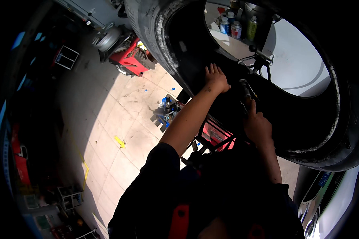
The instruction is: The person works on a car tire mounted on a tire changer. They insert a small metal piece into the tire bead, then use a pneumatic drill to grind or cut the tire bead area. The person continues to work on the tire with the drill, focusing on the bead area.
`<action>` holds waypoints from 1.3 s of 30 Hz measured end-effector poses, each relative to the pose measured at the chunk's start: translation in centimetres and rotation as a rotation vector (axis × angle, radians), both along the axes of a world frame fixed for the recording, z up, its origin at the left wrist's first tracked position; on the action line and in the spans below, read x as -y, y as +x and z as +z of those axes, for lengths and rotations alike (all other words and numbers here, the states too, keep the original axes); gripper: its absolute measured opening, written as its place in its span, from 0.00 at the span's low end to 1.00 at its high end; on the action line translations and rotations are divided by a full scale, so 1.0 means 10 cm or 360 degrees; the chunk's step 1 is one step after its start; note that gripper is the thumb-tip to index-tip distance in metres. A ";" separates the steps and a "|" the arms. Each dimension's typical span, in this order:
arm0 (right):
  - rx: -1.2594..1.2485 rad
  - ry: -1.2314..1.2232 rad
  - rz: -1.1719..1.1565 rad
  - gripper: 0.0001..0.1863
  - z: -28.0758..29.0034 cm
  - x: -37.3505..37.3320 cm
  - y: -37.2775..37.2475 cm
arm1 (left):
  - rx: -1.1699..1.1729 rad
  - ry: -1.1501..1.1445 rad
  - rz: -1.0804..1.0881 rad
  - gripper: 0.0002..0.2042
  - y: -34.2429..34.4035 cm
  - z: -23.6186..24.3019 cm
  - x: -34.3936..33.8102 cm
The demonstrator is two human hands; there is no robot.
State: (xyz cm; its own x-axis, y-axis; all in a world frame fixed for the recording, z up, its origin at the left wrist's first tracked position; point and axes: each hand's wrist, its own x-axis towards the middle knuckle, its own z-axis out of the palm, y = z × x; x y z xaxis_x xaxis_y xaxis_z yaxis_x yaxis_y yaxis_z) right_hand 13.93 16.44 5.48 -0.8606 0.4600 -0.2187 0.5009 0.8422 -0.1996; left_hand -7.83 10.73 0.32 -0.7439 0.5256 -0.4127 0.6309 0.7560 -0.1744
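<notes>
A large black tyre [173, 44] stands before me, its dark hollow inside facing my hands and its bead edges scuffed pale. My left hand [216, 79] lies against the tyre's inner surface, fingers stretched out and holding nothing. To its right, my right hand [258, 124] is wrapped round a dark handheld power tool [245, 89] with a rounded head. The tool points away from me into the tyre. Shadow hides whether its tip touches the rubber.
A metal arm with a round knob [261, 59] reaches in at the tyre's far edge. Several bottles and cans [236, 30] stand beyond. Left lie a red machine [133, 59], a wheel rim [107, 39] and a blue-black pile [167, 111]. A vehicle [335, 207] is at lower right.
</notes>
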 end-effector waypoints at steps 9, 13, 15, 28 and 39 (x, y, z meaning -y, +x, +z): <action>-0.0023 0.0016 0.0011 0.37 -0.02 -0.02 -0.02 | 0.0786 -0.0017 -0.0015 0.44 -0.23 0.03 -0.08; -0.0028 -0.0027 0.0069 0.37 0.01 0.02 -0.03 | -0.0507 0.0433 0.0179 0.43 -0.48 -0.50 0.24; -0.0018 0.0020 0.0019 0.37 0.02 0.02 -0.03 | -0.0126 0.0295 0.0160 0.44 -0.31 -0.28 0.03; -0.0295 0.0069 0.0092 0.34 0.01 0.03 -0.04 | -0.0060 0.0009 0.0081 0.42 -0.31 -0.13 0.10; -0.0385 -0.0308 0.0440 0.27 -0.06 0.21 -1.59 | 0.0370 0.0979 -0.0335 0.16 0.34 0.13 0.72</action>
